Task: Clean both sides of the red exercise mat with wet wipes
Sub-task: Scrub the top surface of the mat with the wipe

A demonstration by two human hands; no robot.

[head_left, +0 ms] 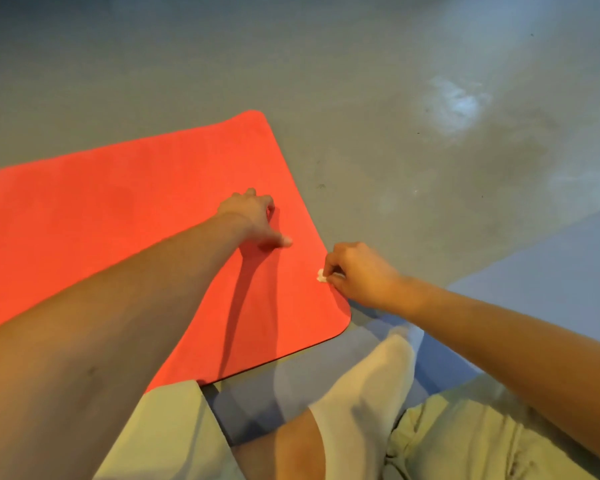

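The red exercise mat (118,220) lies flat on the grey floor, its right end and two rounded corners in view. My left hand (253,216) rests on the mat near that end, its fingertips and thumb pressing down on the surface. My right hand (357,275) is at the mat's right edge, close to the near corner, pinching a small crumpled white wet wipe (321,275) against the mat. Most of the wipe is hidden inside my fingers.
Grey concrete floor (395,116) stretches beyond the mat, with pale smudges at the right. A blue mat (551,271) lies at the right and under my legs. My knee, white sock (371,386) and khaki shorts fill the bottom of the view.
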